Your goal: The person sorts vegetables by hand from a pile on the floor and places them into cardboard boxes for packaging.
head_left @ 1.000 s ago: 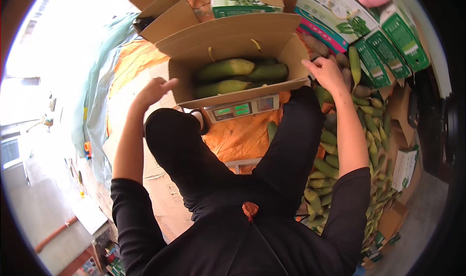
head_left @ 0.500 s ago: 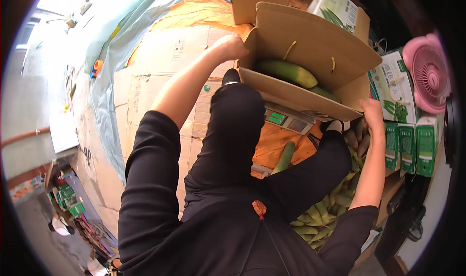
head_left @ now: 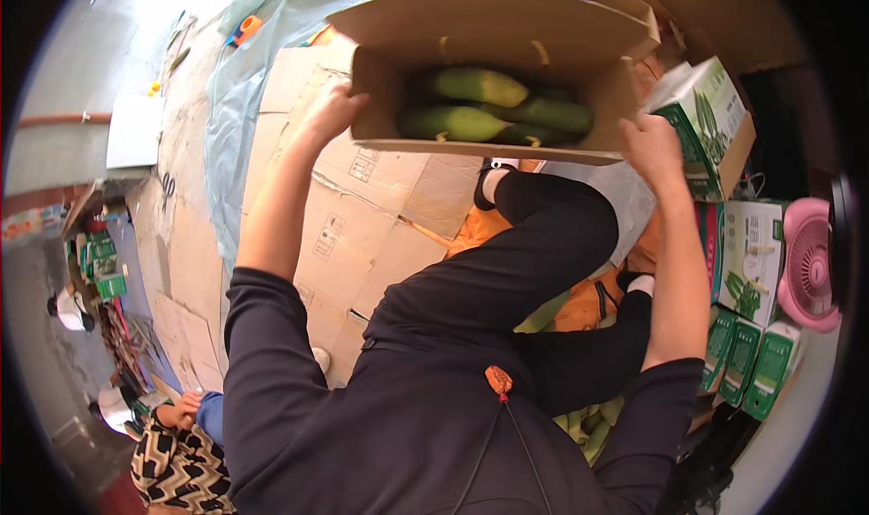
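Both my hands grip an open cardboard box [head_left: 489,17], held up in front of me and tilted so its inside faces me. My left hand [head_left: 335,115] is closed on its left end. My right hand [head_left: 654,148] is closed on the right end, near the front corner. Inside lie several thick, long green gourds [head_left: 475,87], side by side. Short yellow cord loops [head_left: 540,53] show on the box walls. The fingertips of both hands are partly hidden.
Flattened cardboard [head_left: 362,234] and a blue plastic sheet [head_left: 235,126] cover the floor. At right stand printed cartons [head_left: 749,252], green boxes [head_left: 769,370] and a pink fan [head_left: 807,262]. More green vegetables [head_left: 588,429] lie below. Another person's patterned sleeve [head_left: 176,465] shows at lower left.
The box has gone up off the scale and moved left, tilting so more gourds show. Both hands stayed on it. Another person has come into view at lower left.
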Tool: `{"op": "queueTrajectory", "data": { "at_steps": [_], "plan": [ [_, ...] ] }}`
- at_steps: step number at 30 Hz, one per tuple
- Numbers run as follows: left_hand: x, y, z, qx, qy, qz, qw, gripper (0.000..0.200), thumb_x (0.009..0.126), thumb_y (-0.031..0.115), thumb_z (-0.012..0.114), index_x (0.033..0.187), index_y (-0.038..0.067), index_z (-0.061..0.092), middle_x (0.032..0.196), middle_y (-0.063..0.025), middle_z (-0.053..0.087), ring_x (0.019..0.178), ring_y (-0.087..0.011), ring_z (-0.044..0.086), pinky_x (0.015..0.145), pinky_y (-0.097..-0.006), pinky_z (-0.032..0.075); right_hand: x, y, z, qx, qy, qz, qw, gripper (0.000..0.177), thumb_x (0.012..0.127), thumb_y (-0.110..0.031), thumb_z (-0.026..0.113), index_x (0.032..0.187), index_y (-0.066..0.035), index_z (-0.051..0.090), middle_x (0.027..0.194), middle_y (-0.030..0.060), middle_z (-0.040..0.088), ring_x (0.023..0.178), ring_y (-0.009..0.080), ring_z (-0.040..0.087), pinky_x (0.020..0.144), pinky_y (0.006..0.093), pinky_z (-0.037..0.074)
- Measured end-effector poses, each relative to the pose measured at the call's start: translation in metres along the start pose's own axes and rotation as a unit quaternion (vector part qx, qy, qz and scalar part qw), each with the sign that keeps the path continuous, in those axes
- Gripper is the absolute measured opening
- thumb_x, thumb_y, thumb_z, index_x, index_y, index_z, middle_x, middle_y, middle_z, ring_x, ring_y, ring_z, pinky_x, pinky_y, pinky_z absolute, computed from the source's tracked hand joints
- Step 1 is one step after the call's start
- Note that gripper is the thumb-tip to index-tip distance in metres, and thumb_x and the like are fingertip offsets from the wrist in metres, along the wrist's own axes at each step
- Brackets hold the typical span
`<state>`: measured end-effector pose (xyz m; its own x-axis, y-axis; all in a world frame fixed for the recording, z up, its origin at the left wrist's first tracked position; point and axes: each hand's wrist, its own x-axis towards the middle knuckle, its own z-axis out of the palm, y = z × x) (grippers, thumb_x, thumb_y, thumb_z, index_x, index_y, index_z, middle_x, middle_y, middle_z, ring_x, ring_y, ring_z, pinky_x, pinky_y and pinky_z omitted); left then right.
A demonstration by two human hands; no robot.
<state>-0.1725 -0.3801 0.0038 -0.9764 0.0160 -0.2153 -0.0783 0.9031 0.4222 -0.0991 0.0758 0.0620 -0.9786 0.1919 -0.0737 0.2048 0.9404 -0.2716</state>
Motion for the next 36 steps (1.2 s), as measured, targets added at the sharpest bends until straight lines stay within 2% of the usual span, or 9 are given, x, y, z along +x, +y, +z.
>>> {"op": "queueTrajectory", "data": {
  "at_steps": [11,14,16,17,19,20,24,26,36],
  "plan": [
    [-0.188,-0.274,-0.036,0.158,0.044,-0.187,0.969,0.042,0.083,0.039,0.058,0.083,-0.003,0.065,0.086,-0.0279,0.062,0.087,-0.0428,0.059,0.075,-0.0496,0.047,-0.073,-0.222,0.163,0.048,-0.235,-0.121,0.963,0.022,0.076,-0.020,0.056,0.078,-0.003,0.070,0.083,0.0176,0.067,0.078,0.0320,0.067,0.071,0.0423,0.054],
    [-0.245,-0.335,-0.021,0.188,0.028,-0.271,0.944,0.046,0.085,0.041,0.056,0.082,-0.005,0.064,0.079,-0.0286,0.061,0.076,-0.0436,0.061,0.066,-0.0504,0.047,-0.121,-0.252,0.178,0.045,-0.351,-0.094,0.931,0.024,0.073,-0.015,0.056,0.090,-0.005,0.070,0.096,0.0155,0.068,0.093,0.0296,0.065,0.078,0.0420,0.052],
    [-0.282,-0.410,0.008,0.245,-0.069,-0.268,0.929,0.046,0.086,0.043,0.057,0.079,-0.002,0.064,0.079,-0.0241,0.064,0.073,-0.0374,0.062,0.061,-0.0494,0.047,-0.146,-0.254,0.208,0.021,-0.399,-0.134,0.907,0.023,0.072,-0.018,0.064,0.090,-0.006,0.070,0.096,0.0136,0.068,0.094,0.0287,0.065,0.080,0.0419,0.051],
    [-0.308,-0.471,0.037,0.448,-0.178,-0.116,0.869,0.045,0.086,0.043,0.058,0.080,-0.001,0.063,0.088,-0.0212,0.065,0.079,-0.0345,0.063,0.065,-0.0476,0.048,-0.153,-0.254,0.215,0.018,-0.444,-0.169,0.880,0.024,0.073,-0.022,0.066,0.091,-0.008,0.070,0.095,0.0129,0.068,0.092,0.0278,0.065,0.079,0.0412,0.051],
    [-0.355,-0.455,0.052,0.174,0.071,-0.257,0.948,0.038,0.086,0.036,0.059,0.093,0.000,0.066,0.094,-0.0207,0.066,0.083,-0.0376,0.062,0.070,-0.0460,0.048,-0.148,-0.257,0.199,0.043,-0.439,-0.213,0.872,0.027,0.075,-0.029,0.066,0.091,-0.007,0.070,0.092,0.0139,0.068,0.092,0.0286,0.065,0.078,0.0400,0.051],
    [-0.353,-0.431,0.042,0.126,0.011,-0.365,0.923,0.040,0.087,0.035,0.058,0.096,-0.003,0.065,0.091,-0.0225,0.066,0.085,-0.0407,0.061,0.072,-0.0466,0.048,-0.141,-0.252,0.195,0.093,-0.406,-0.229,0.880,0.027,0.076,-0.031,0.065,0.088,-0.007,0.069,0.091,0.0141,0.068,0.092,0.0305,0.065,0.077,0.0413,0.051],
    [-0.323,-0.436,0.034,0.159,0.018,-0.282,0.946,0.040,0.088,0.033,0.057,0.099,-0.004,0.064,0.087,-0.0210,0.066,0.072,-0.0329,0.061,0.069,-0.0412,0.049,-0.112,-0.237,0.146,0.164,-0.293,-0.203,0.920,0.025,0.080,-0.029,0.059,0.087,-0.006,0.067,0.087,0.0152,0.067,0.088,0.0318,0.064,0.077,0.0420,0.050],
    [-0.312,-0.402,0.019,-0.057,0.005,-0.499,0.864,0.034,0.089,0.026,0.056,0.104,-0.005,0.062,0.091,-0.0185,0.064,0.080,-0.0291,0.061,0.076,-0.0398,0.049,-0.103,-0.218,0.124,0.235,-0.243,-0.191,0.922,0.025,0.081,-0.028,0.058,0.087,-0.006,0.067,0.087,0.0152,0.067,0.088,0.0316,0.064,0.077,0.0419,0.050],
    [-0.130,-0.179,-0.038,-0.069,0.074,-0.125,0.987,0.035,0.089,0.025,0.059,0.108,-0.004,0.060,0.104,-0.0189,0.060,0.093,-0.0291,0.058,0.087,-0.0401,0.043,-0.108,-0.037,0.010,0.448,0.090,-0.072,0.886,0.016,0.082,-0.016,0.060,0.089,-0.002,0.066,0.076,0.0115,0.067,0.072,0.0206,0.065,0.068,0.0308,0.049]
  ]
}}
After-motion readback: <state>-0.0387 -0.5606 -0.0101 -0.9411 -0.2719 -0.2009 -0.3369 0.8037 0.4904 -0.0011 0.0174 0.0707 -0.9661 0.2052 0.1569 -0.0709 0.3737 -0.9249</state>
